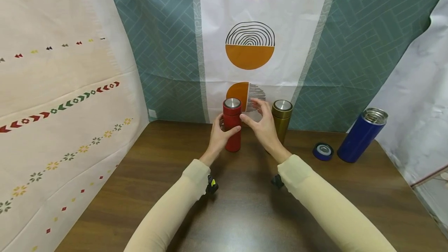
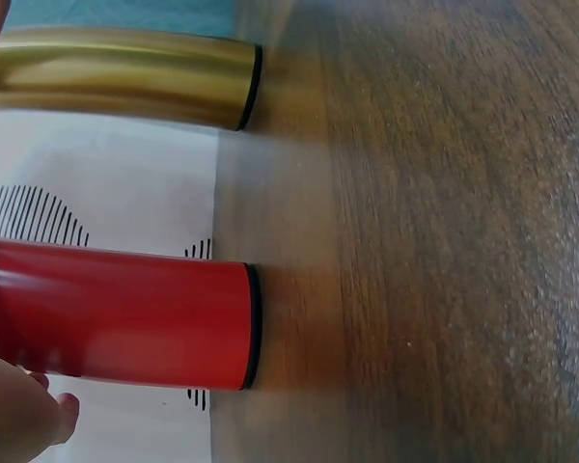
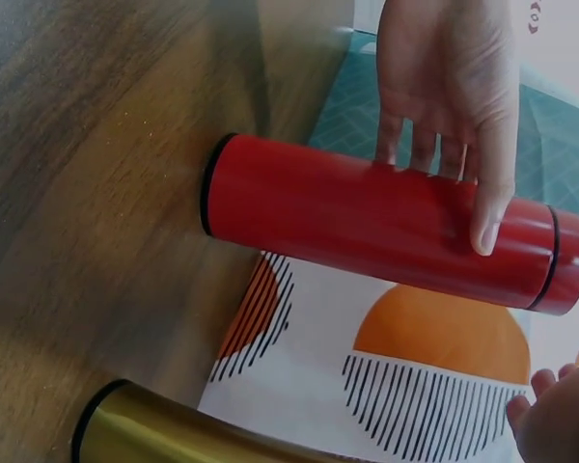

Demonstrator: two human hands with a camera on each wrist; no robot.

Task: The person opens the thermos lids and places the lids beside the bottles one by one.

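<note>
A red thermos flask [image 1: 232,133] with a silver-topped lid [image 1: 232,103] stands upright on the table. My left hand [image 1: 219,137] grips it from the left, thumb across its front and fingers behind, as the right wrist view also shows. To the right of its lid my right hand [image 1: 263,125] is raised, thumb and fingers spread, with nothing between them; in the right wrist view its fingertips [image 3: 542,384] are apart from the flask. Just behind the right hand stands a gold thermos flask [image 1: 281,121], its lid on.
At the right, a blue thermos flask [image 1: 360,137] stands with its mouth uncovered. Its blue cap [image 1: 322,151] lies beside it on the brown wooden table [image 1: 238,213]. A patterned cloth [image 1: 168,49] hangs behind the table's far edge, with light cloths at both sides.
</note>
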